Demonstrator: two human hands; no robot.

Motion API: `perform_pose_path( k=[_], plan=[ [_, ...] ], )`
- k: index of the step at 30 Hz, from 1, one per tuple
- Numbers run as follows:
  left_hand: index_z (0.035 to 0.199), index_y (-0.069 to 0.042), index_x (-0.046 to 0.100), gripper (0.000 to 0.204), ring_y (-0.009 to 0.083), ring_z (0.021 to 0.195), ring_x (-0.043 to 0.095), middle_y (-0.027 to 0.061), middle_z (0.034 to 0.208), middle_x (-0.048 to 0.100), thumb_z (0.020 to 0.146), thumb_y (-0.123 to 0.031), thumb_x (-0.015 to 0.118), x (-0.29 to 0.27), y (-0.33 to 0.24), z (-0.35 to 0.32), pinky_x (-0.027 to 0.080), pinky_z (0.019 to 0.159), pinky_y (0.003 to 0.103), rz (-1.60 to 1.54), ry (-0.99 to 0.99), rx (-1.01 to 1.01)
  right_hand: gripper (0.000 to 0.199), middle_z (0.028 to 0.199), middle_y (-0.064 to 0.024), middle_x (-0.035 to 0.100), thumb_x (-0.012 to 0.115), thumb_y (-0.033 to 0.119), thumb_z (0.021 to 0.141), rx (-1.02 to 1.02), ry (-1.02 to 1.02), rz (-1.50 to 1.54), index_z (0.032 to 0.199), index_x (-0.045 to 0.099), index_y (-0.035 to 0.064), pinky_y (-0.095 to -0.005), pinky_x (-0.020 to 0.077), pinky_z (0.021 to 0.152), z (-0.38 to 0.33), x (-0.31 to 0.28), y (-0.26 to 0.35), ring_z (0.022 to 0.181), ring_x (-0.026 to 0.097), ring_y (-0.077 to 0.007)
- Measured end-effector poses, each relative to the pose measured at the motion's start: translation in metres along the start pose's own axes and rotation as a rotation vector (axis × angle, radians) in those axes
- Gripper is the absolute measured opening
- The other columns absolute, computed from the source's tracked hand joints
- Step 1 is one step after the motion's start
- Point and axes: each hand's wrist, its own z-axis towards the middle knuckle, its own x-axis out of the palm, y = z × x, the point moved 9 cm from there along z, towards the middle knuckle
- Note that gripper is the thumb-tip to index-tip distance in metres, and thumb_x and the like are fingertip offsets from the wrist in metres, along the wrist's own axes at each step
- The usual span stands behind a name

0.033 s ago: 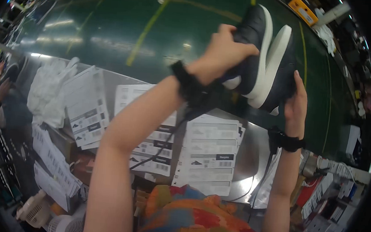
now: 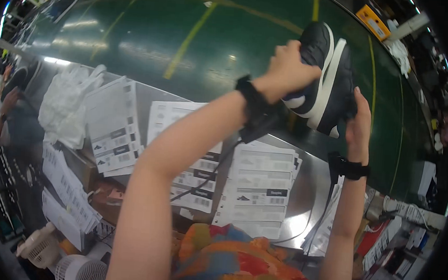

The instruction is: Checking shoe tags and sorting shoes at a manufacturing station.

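"While we have the head view, what's held?"

"The left hand [image 2: 290, 71] grips a dark shoe [image 2: 315, 43] at its two o'clock; the right hand [image 2: 360, 124] holds the other shoe [image 2: 343, 78] at its eleven. They stand sole to sole, long axes roughly twelve-to-six."

"Any writing?"

"Label sheets [image 2: 255, 213], seven o'clock from them, carry barcodes; small print blurs. No brand reads."

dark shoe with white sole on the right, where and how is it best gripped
I'd grip the right-hand dark, white-soled shoe by its upper, coming from the right. Its sole faces left, close to that of the other dark, white-soled shoe, so that gap looks tight; the outer side faces right, where the right hand touches it.
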Motion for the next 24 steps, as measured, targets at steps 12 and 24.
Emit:
perform_pose_path(
  k=[12,24],
  plan=[
    [0.118,0.001,0.06,0.047,0.0363,0.105,0.059,0.0206,0.111,0.064,0.082,-0.029,0.07,-0.208,0.045,-0.211,0.047,0.09,0.044,0.823,-0.125,0.18,0.036,0.126,-0.0125,0.054,0.062,0.016,0.092,-0.531,0.217,-0.633,0.124,0.055,0.001,-0.0331,0.0407,0.099,-0.08,0.073,0.023,0.118,0.051,-0.0187],
    [0.14,-0.004,0.041,0.073,0.0401,0.124,0.042,0.0265,0.134,0.043,0.082,-0.038,0.069,-0.309,0.173,-0.341,0.028,0.101,0.06,0.918,-0.623,-0.508,0.054,0.13,-0.0164,0.051,0.059,0.03,0.095,0.393,1.257,-0.392,0.135,0.041,-0.003,-0.0297,0.056,0.071,-0.249,0.338,-0.094,0.098,0.062,-0.0187]
  ],
)
